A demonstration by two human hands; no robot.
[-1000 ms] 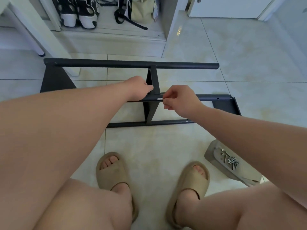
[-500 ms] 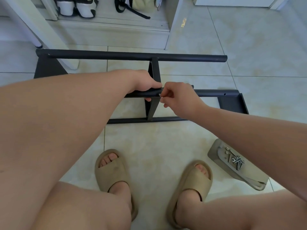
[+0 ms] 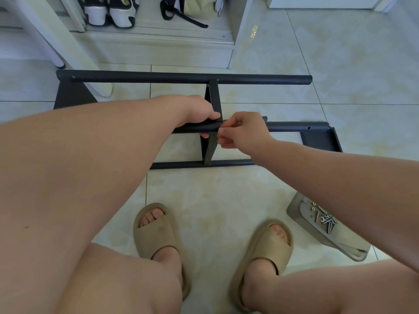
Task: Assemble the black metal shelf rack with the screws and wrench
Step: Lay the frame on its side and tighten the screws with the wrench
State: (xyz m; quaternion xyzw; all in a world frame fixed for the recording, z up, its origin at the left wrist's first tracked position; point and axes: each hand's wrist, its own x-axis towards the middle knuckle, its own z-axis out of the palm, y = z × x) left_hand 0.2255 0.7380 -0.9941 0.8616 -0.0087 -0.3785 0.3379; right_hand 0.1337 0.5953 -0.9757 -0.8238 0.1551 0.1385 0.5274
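Closing on the joint, the right hand (image 3: 244,132) has brought its pinched fingers (image 3: 223,135) against the middle tube (image 3: 294,127), where the cross brace (image 3: 214,96) meets it. A second ago a stub of silver screw showed clear of the tube. Now only a thin sliver shows at the fingertips, so the screw is probably entering its hole, though it is too small to be sure. The left hand (image 3: 199,112) has shifted to wrap the same tube just beside the brace, thumb on top, steadying it. The black rack (image 3: 181,78) rests on the tiled floor ahead of the slippers (image 3: 156,230).

Turning the screw home looks like the step in hand. Spare screws (image 3: 324,219) lie in a grey tray (image 3: 294,207) at the right, well apart from the joint. A white furniture leg (image 3: 68,41) stands close to the rack's far-left end. Nothing blocks the joint itself.
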